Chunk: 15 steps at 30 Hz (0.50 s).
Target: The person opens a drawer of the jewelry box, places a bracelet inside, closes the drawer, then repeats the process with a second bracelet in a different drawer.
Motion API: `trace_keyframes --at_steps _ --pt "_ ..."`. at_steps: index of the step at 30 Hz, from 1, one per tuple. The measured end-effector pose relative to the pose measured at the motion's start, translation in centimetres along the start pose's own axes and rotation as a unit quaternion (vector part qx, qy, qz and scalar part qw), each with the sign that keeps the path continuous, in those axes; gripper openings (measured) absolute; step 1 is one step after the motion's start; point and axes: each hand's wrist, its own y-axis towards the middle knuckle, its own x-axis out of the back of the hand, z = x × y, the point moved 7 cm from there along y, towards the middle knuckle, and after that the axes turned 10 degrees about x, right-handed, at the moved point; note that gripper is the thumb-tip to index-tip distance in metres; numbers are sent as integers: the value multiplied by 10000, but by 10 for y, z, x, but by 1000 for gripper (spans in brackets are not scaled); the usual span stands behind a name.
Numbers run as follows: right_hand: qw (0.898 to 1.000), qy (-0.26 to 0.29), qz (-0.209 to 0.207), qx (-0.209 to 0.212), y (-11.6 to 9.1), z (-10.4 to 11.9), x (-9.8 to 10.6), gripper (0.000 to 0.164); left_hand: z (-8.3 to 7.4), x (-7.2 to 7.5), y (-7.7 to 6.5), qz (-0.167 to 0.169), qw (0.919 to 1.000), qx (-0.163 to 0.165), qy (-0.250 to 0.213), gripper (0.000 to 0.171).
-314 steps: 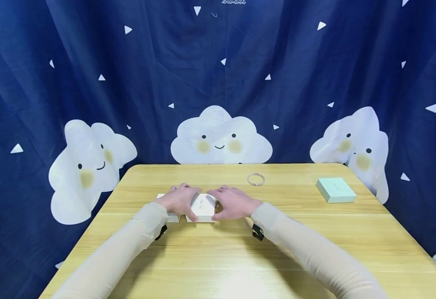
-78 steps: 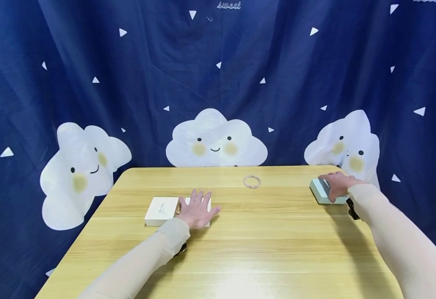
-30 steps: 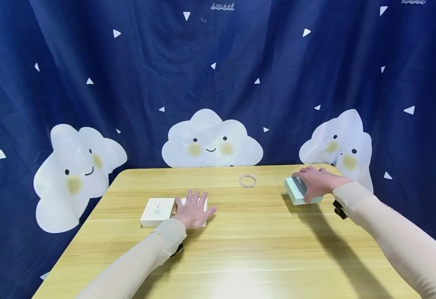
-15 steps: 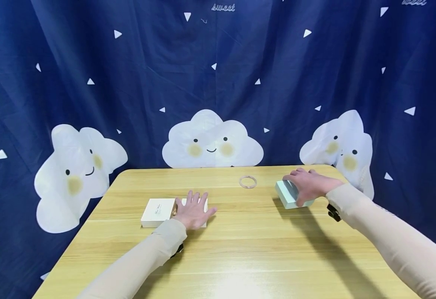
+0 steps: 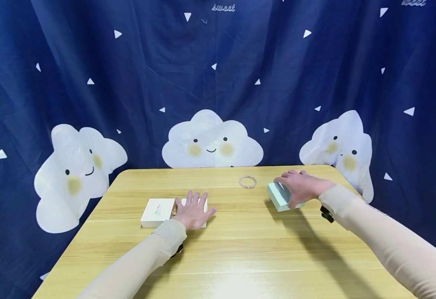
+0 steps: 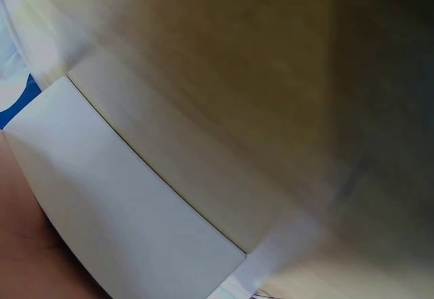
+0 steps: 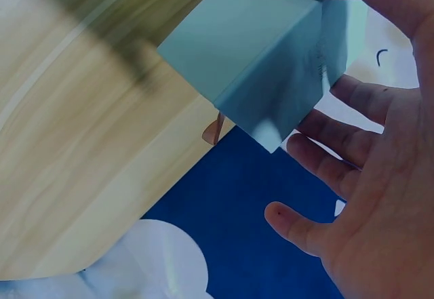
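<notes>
My left hand lies with spread fingers over a white box, covering most of its top. One plain white face of this box also fills the lower left of the left wrist view. Beside it sits a second white box with small dark lettering, and a brownish strip shows between the two. Over the right part of the table, my right hand grips a mint green box between thumb and fingers. The box is tilted above its shadow. In the right wrist view, a small brown tab shows at its lower edge.
A thin pinkish ring lies near the back of the wooden table. Behind the far edge hangs a dark blue curtain with white clouds and triangles.
Earlier both hands were at the white box, with the mint green box lying at far right. The right hand has since gripped the mint box and carried it left. The left hand stays put lately.
</notes>
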Motion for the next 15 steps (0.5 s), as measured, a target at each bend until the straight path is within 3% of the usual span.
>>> trace_keyframes --at_steps 15 --pt "9998 -94 116 163 19 19 -6 86 -2 5 -6 39 10000 -23 -67 80"
